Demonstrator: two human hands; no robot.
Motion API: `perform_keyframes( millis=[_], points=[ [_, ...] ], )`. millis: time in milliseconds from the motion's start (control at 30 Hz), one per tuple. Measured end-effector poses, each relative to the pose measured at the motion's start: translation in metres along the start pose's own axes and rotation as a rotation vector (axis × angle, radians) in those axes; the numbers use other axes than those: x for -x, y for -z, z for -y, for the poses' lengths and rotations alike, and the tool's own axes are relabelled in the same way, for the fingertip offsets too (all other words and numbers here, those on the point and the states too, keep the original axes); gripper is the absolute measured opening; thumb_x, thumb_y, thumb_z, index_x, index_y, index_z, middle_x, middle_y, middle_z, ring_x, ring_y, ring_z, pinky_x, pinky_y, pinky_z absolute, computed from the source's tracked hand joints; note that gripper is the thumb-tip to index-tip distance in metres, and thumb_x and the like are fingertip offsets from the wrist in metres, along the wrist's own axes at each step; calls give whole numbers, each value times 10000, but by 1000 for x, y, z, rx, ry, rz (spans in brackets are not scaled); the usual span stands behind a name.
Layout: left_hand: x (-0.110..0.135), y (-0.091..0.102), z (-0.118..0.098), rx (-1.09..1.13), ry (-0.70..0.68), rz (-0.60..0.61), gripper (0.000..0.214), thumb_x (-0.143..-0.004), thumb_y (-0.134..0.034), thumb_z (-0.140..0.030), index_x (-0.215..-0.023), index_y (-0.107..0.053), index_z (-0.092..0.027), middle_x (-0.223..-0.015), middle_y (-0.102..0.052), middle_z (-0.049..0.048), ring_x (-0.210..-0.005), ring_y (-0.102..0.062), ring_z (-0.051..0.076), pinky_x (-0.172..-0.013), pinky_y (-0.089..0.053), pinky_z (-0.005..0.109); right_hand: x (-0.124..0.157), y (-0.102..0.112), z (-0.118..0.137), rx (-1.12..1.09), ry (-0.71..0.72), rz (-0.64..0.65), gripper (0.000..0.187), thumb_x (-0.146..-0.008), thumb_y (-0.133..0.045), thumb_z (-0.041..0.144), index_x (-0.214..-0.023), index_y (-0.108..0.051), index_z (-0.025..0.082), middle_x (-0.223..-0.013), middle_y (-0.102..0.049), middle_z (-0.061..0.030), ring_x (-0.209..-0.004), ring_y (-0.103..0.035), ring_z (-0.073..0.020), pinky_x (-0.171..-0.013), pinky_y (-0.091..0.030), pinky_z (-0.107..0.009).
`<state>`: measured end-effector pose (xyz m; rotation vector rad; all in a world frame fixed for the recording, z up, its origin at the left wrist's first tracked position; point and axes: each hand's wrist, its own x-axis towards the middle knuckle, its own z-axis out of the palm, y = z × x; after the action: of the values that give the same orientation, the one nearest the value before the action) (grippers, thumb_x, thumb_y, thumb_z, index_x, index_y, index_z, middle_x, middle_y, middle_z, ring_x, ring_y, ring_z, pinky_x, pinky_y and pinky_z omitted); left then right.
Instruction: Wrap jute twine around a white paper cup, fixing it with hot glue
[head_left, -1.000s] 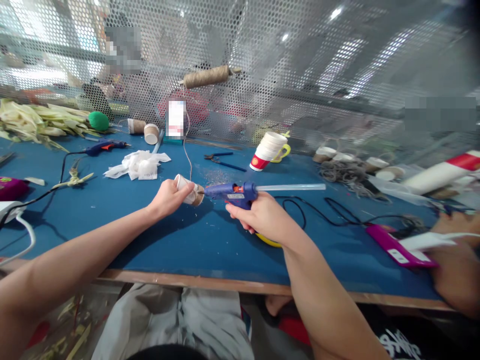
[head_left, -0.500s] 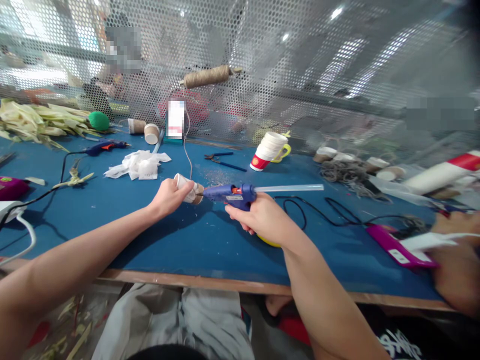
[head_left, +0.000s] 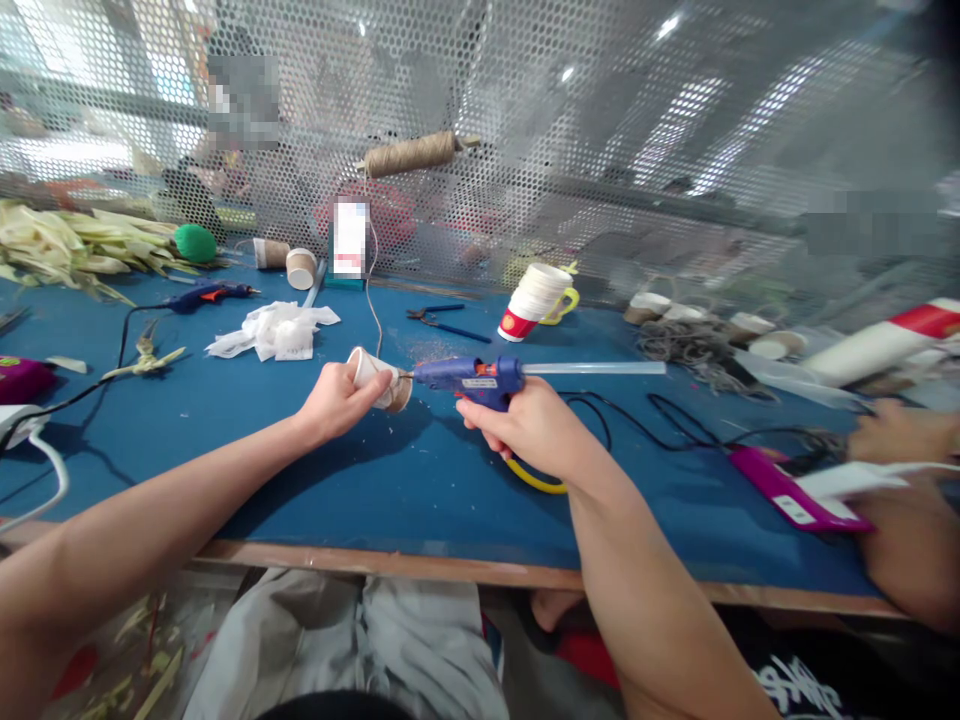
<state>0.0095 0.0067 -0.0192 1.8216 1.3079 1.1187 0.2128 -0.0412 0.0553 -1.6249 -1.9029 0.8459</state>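
Observation:
My left hand (head_left: 339,402) is closed around a small white paper cup (head_left: 367,372), tilted on its side, with brown twine wound about its lower end. A strand of twine (head_left: 377,318) runs up from the cup to a twine spool (head_left: 411,155) on the mesh. In my right hand (head_left: 525,415) is a blue hot glue gun (head_left: 472,378). A long clear glue stick (head_left: 592,369) sticks out of its back. The gun's nozzle points left and is at the cup's twine-covered side; whether it touches, I cannot tell.
Behind stand a stack of paper cups (head_left: 534,300), pliers (head_left: 442,322) and a phone (head_left: 349,240). White crumpled material (head_left: 281,332) and another glue gun (head_left: 206,294) lie left. A purple power strip (head_left: 799,490), cords and another person's arm (head_left: 911,530) are at right.
My right hand and the glue gun have moved slightly right and up. The cup has turned a little in my left hand, showing more of its twine-covered end.

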Motion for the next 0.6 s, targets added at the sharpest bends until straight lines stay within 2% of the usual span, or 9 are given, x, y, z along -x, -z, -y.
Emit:
perform_keyframes(
  millis=[267,600],
  points=[
    [2,0,-2,-37,-102,17,349,-772,-454,-421,-565,-496,-143,-490,-390,-27,-468,-324,83,-440,-286,209,-1,0,2,-37,-10,-9,202,-717,-547,276,-557,-507,159,-360,-448,44,-308,-398,-64,-352,-378,-197],
    [3,0,-4,-53,-160,37,352,-780,-432,-411,-549,-464,-148,-520,-382,-24,-480,-343,83,-461,-292,211,-3,0,-3,-48,8,3,206,-721,-551,293,-575,-519,151,-368,-450,46,-314,-401,-61,-353,-375,-191]
  ],
)
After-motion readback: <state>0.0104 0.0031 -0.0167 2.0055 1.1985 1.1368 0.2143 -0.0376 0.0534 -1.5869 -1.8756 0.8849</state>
